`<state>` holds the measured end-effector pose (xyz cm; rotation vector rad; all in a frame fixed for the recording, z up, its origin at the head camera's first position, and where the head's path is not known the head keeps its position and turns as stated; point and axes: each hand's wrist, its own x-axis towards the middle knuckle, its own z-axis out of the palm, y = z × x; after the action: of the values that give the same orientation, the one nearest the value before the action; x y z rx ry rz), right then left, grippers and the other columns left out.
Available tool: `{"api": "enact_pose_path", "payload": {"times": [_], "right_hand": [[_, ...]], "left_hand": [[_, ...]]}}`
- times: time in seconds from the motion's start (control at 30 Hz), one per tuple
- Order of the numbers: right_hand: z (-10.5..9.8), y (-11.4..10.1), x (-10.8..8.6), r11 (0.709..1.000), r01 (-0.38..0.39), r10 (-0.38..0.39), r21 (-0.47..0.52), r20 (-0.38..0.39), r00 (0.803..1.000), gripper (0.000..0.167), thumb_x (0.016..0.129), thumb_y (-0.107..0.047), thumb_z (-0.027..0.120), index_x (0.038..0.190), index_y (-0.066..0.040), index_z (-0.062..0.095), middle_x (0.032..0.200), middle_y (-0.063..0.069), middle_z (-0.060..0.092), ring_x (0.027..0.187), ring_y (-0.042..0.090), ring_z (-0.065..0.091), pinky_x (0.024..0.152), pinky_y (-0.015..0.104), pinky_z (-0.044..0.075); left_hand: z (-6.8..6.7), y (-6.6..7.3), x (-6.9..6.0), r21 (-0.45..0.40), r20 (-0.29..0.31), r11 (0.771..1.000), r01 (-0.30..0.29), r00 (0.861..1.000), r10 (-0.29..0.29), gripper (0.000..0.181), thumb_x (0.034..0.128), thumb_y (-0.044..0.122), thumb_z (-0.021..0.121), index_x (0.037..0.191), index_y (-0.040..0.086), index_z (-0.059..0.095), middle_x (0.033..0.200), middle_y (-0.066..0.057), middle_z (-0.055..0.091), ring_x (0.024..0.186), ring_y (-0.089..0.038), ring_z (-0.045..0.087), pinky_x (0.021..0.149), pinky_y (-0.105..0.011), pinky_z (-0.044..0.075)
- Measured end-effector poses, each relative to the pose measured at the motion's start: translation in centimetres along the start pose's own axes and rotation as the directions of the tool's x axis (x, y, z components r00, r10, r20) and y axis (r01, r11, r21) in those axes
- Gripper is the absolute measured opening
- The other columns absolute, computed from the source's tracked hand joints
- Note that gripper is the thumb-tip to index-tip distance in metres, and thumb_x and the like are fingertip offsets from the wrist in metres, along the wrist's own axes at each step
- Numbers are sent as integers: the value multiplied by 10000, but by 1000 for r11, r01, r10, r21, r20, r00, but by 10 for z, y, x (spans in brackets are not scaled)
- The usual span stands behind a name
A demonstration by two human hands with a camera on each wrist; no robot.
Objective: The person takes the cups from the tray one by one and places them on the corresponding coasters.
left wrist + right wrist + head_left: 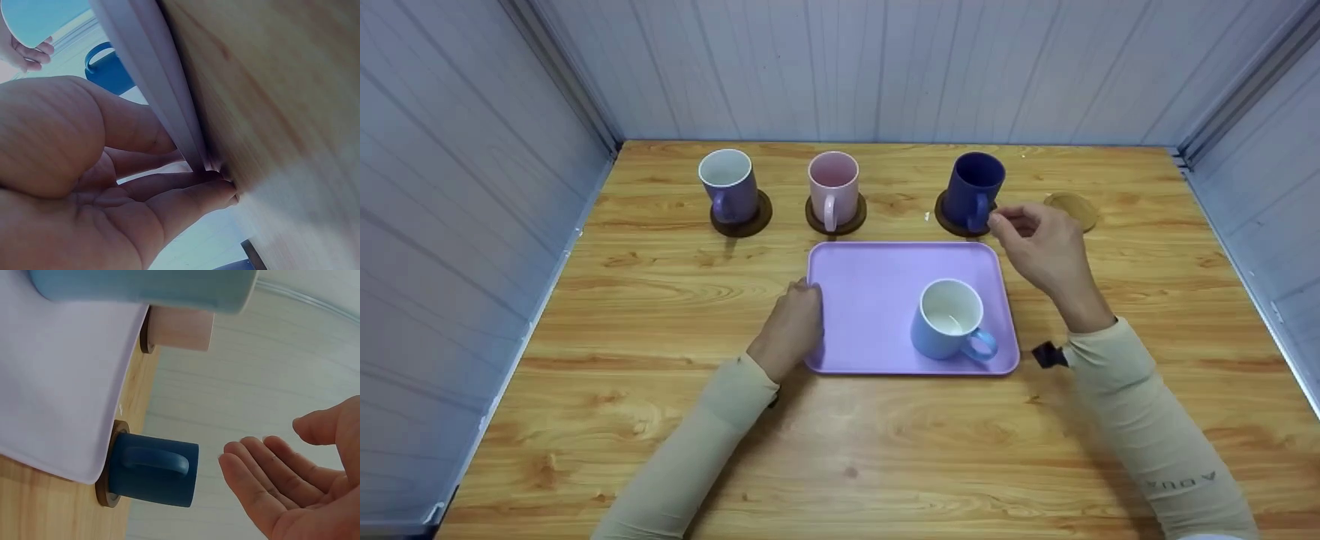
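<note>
My left hand (789, 326) grips the left edge of a lilac tray (870, 307); in the left wrist view the thumb and fingers close on the tray's rim (154, 73). A light blue mug (931, 337) with a white inside stands upright on the tray's right part, handle to the right. Beyond the tray's back right corner is my right hand (1054, 251), beside a dark blue mug (961, 196) on a brown coaster (945, 225). In the right wrist view its fingers (264, 481) are loosely extended, apart from the dark blue mug (157, 486), holding nothing.
A purple mug (742, 195) with a pale inside and a pink mug (846, 199) stand on brown coasters at the back left and centre. A lighter round coaster (1072, 210) lies behind my right hand. Panelled walls (840, 67) enclose the wooden table (847, 457).
</note>
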<state>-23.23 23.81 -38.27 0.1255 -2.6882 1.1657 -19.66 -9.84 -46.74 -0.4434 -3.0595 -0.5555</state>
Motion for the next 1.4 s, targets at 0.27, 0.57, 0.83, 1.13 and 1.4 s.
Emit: {"api": "enact_pose_path", "payload": {"times": [0.27, 0.57, 0.83, 1.13, 1.4], "right_hand": [[-8, 12, -33, 999, -31, 26, 23, 185, 982, 381, 980, -452, 689, 1153, -120, 761, 1084, 58, 776, 962, 149, 727, 783, 160, 529], [-13, 30, -62, 997, -66, 41, 49, 398, 917, 472, 972, -459, 704, 1235, -67, 714, 1126, 53, 756, 1005, 157, 704, 836, 198, 543], [-4, 42, -92, 987, -76, 1, 142, 465, 886, 389, 934, -322, 786, 1214, -65, 706, 1137, 72, 731, 1055, 183, 691, 894, 288, 586], [8, 44, -106, 966, -120, 2, 228, 460, 888, 325, 931, -282, 792, 1134, -41, 715, 1116, 93, 711, 1048, 166, 688, 847, 251, 596], [18, 50, -109, 948, -130, -22, 291, 468, 884, 233, 967, -221, 748, 1084, -22, 723, 1108, 134, 726, 1024, 164, 705, 889, 233, 580]], "left_hand": [[0, 3, 0, -1, 20, 1000, 28, 999, -28, 168, 950, -64, 547, 1073, -131, 639, 1038, -290, 655, 892, -399, 702, 729, -488, 618], [-1, 3, 2, -1, 29, 999, 50, 998, -50, 161, 947, -63, 566, 1075, -120, 646, 1039, -271, 666, 929, -401, 706, 797, -503, 613], [0, 5, 3, -17, 24, 999, 31, 999, -31, 173, 942, -79, 563, 1083, -133, 646, 1024, -279, 668, 935, -396, 704, 788, -491, 618], [0, 3, 2, 43, -36, 999, -23, 999, 24, 144, 907, -83, 577, 1019, -138, 650, 991, -285, 668, 930, -420, 690, 797, -513, 611], [-1, 2, 1, 18, -13, 1000, 20, 1000, -20, 178, 900, -84, 581, 1054, -139, 651, 1011, -287, 663, 913, -430, 695, 776, -520, 613]]}}
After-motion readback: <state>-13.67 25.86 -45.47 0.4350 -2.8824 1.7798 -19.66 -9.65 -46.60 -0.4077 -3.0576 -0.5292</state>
